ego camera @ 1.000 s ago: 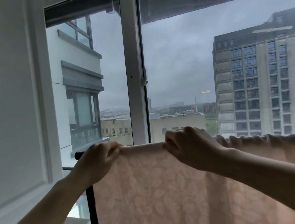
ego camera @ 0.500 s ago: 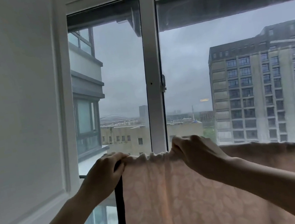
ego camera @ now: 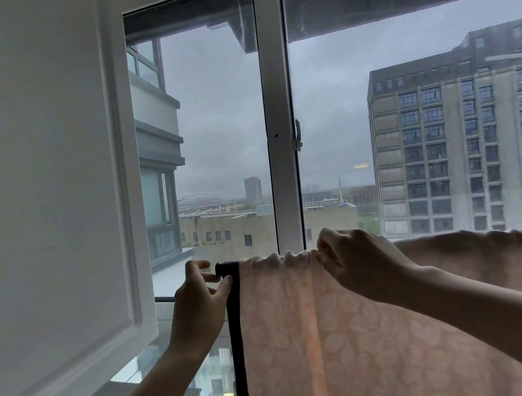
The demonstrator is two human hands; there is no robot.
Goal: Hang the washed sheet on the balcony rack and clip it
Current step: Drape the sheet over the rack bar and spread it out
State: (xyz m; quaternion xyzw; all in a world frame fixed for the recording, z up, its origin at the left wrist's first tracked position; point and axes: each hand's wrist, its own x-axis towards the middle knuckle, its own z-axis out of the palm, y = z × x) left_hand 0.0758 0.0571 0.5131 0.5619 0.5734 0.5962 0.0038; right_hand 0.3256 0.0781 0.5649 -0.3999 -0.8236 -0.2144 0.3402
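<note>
Sheet of pale pink leaf-patterned cotton [ego camera: 356,335] drapes over the black metal rack [ego camera: 234,319], its top edge running left to right. Right hand [ego camera: 359,261] pinches the bunched hem; left hand [ego camera: 197,304], fingers spread, is nearer the rail's bare end.

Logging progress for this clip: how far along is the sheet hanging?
Done: the pink sheet is draped over the rack bar and hangs down. In hand: the right hand pinches the bunched top edge; the left hand is at the bar's dark end, fingers loosely curled. Left: spreading the gathers and clipping; no clips are visible.
</note>
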